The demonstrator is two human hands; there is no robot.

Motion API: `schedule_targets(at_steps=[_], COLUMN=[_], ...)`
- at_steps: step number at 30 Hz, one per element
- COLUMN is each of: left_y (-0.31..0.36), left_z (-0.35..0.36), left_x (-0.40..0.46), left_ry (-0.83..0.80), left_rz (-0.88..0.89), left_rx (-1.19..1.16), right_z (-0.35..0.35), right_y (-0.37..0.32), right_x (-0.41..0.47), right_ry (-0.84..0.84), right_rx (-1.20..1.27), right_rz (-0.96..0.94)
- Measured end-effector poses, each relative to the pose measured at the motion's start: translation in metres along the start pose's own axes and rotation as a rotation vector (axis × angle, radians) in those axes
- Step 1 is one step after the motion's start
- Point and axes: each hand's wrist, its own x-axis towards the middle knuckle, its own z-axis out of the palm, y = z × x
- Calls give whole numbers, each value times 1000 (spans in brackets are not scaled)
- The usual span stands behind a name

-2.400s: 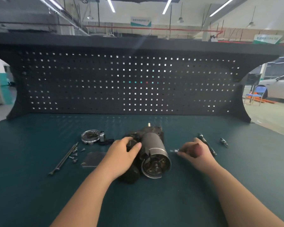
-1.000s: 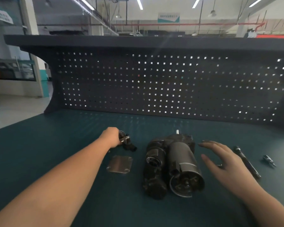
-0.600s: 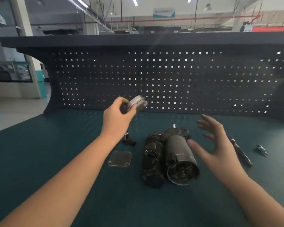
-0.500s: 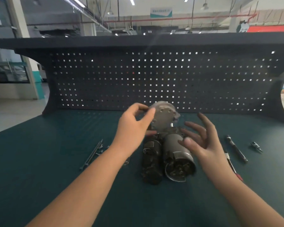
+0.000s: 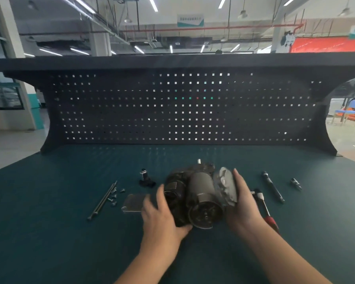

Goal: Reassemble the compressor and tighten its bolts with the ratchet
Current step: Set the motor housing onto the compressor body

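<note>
While the compressor (image 5: pixel 193 198) lies on its side at the middle of the table (image 5: pixel 49 232), open end toward the viewer, the left hand (image 5: pixel 162 217) wraps its fingers around the dark housing at the unit's 9 o'clock flank, and the right hand (image 5: pixel 241 203) grasps a round metal end cover (image 5: pixel 225 186) held on edge against the 3 o'clock flank. By its look the unit is heavy, rigid cast metal, best steadied with a full palm on the barrel; the cover seems light but smooth, so a rim hold suits it. Long bolts (image 5: pixel 101 199) and small screws (image 5: pixel 114 196) lie at 9 o'clock, the ratchet (image 5: pixel 264 210) at 3 o'clock, partly hidden behind the right wrist. Motion blur smears the cover, so its holes and seating face are hard to make out.
</note>
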Motion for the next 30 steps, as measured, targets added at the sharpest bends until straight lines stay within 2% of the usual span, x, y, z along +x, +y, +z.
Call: schedule_targets(at_steps=[2,3,10,14,19,22,25,28,30], left_y=[-5,-6,15,40,66,82,95,97,95], left_z=[0,-2,-25,-64,-122,-154,-172,-178,-177], left_x=[4,4,-1,0,0,8,27,48,61], left_ry=[-125,-147,-116,-183,-293,-422,-471,-514,-534], left_rz=[-29,-21,-40,-22,-89,-63,-155,-221,-227], left_rx=[-212,-234,-132,14,121,32,-76,-84,-93], right_z=[4,6,26,38,63,84,103,115,119], right_y=[-1,-2,-24,-41,-79,-108,-131,-138,-132], right_x=[-3,-4,-22,-35,-57,-67,-67,-55,-46], right_ry=[16,19,73,141,224,179,108,70,113], right_rx=[5,3,-53,-84,-148,-160,-157,-359,-558], right_rz=[122,161,295,360,475,508,528,525,465])
